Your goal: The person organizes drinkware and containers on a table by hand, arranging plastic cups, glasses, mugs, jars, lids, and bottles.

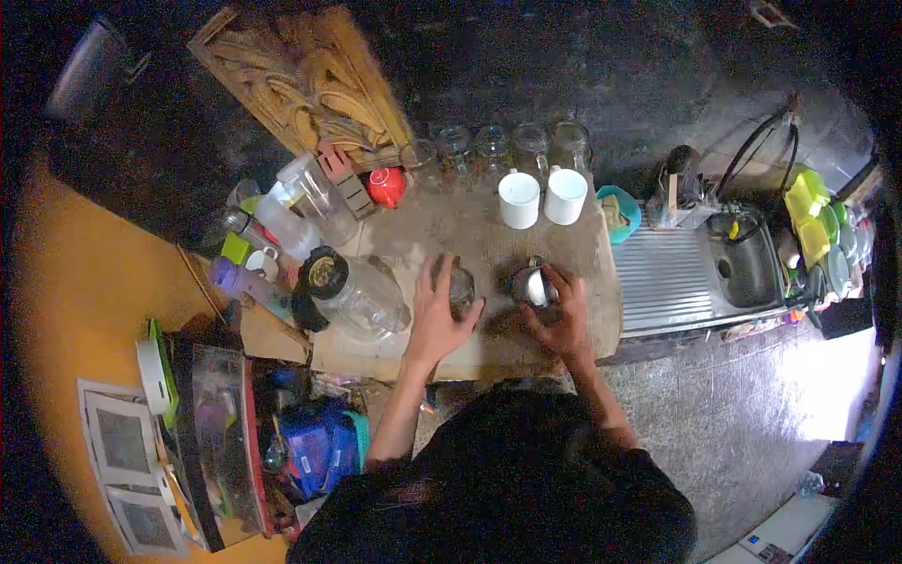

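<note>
The left hand (pixel 437 321) curves its grip round a glass (pixel 461 289), thumb on one side and fingers on the other; whether it squeezes, I cannot tell. The right hand (pixel 564 321) grasps a shiny cup (pixel 536 286) just beside it. Both vessels are near the middle of the surface (pixel 606 310). A clear jar (pixel 362 299) lies left of the left hand. Beyond the hands stand two white mugs (pixel 520 200), then a row of glasses (pixel 492 150). A sink (pixel 711 315) is farther right.
</note>
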### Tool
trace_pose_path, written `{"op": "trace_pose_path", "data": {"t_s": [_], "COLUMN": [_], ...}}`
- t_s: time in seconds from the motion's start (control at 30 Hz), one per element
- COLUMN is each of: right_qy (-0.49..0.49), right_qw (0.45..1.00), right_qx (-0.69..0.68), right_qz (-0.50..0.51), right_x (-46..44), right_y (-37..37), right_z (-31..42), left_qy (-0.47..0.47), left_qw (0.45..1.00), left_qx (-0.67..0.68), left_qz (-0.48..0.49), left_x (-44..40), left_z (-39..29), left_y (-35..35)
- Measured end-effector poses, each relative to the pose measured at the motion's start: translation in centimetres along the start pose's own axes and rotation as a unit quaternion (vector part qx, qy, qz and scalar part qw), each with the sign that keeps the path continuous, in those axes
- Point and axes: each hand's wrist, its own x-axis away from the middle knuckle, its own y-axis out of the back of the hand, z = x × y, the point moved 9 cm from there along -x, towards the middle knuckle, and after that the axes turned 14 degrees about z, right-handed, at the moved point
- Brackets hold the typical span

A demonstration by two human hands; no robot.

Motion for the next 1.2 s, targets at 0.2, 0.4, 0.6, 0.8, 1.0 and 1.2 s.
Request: {"op": "trace_pose_path", "data": {"t_s": [0.2, 0.4, 0.6, 0.8, 1.0, 1.2], "right_qy": [-0.032, -0.045, -0.035, -0.036, 0.003, 0.046], "right_qw": [0.999, 0.998, 0.998, 0.998, 0.999, 0.997], "right_qx": [-0.029, -0.044, -0.048, -0.042, -0.019, 0.024], "right_qz": [-0.004, -0.006, -0.019, -0.013, 0.039, 0.062], "right_x": [-0.1, -0.6, -0.2, -0.5, -4.1, -13.1], "right_y": [0.7, 1.0, 0.8, 1.0, -0.7, -4.1], "right_z": [-0.3, -0.4, -0.9, -0.4, 0.3, 1.6], "left_qy": [-0.034, -0.022, -0.016, 0.088, 0.096, 0.1], "left_qw": [0.978, 0.984, 0.98, 0.982, 0.96, 0.951], "left_qx": [0.166, 0.145, 0.161, 0.106, 0.103, 0.052], "left_qz": [0.118, 0.098, 0.116, -0.131, -0.244, -0.286], "left_x": [0.3, -0.2, -2.2, -7.7, -10.5, -11.2], "left_z": [1.4, 1.2, 3.7, 5.0, 8.5, 9.8], "left_y": [-0.1, 1.2, 0.5, 2.5, 0.5, 0.6]}}
